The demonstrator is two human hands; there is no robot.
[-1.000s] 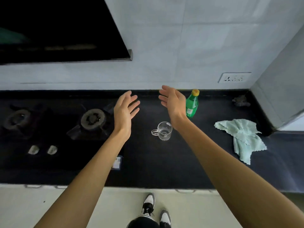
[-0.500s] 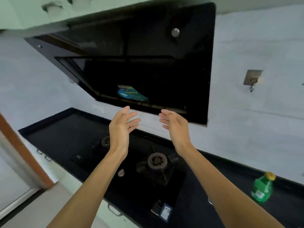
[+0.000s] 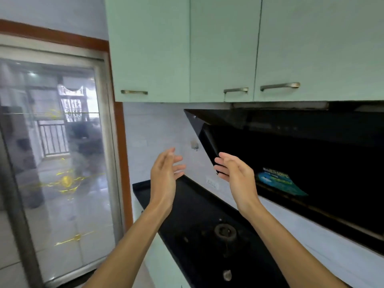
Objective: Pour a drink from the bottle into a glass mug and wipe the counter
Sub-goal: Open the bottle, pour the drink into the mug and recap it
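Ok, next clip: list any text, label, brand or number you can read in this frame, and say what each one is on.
None can be read.
Blue-green sticker on the black range hood: pale print along its top, too blurred to read.
White wall socket above the black counter: small dark marks, too small to read.
Cabinet doors and both hands, left and right: no text.

You face pale mint-green cabinets (image 3: 224,48) above a glossy black range hood (image 3: 301,154) carrying a blue-teal sticker (image 3: 279,182). The counter (image 3: 193,206) is black, the wall tiles (image 3: 158,129) white, the door frame (image 3: 120,142) reddish-brown.
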